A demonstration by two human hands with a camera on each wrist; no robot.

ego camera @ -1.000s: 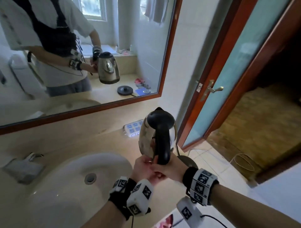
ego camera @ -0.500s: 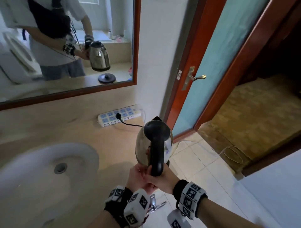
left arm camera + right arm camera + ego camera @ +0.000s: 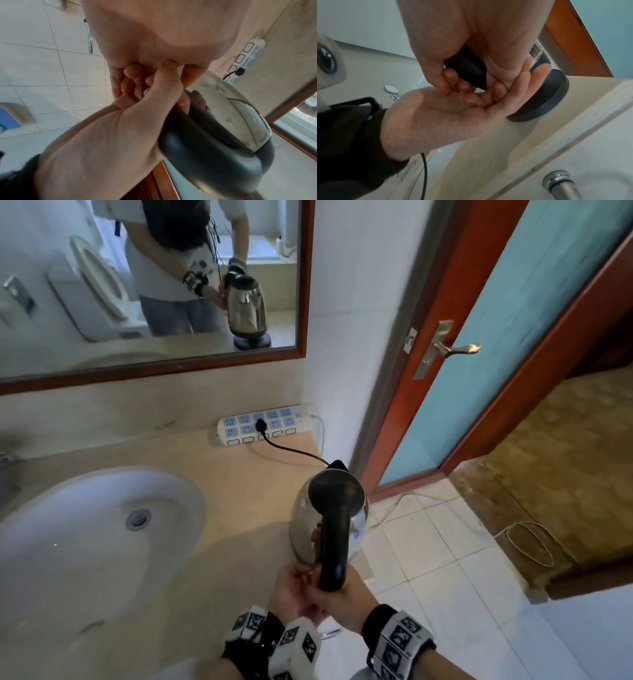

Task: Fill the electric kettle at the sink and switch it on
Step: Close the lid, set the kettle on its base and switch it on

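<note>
Two hands on kettle handle: right hand fingers grip it, left hand fingers open beneath, sink at 9 o'clock.

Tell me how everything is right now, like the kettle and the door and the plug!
kettle: upright, lid shut, at its base; seated or not, cannot tell
right hand: grips the handle
left hand: cupped under the right hand
base: on the counter
plug: pushed into the power strip
door: open
sink: no water pooled
</note>
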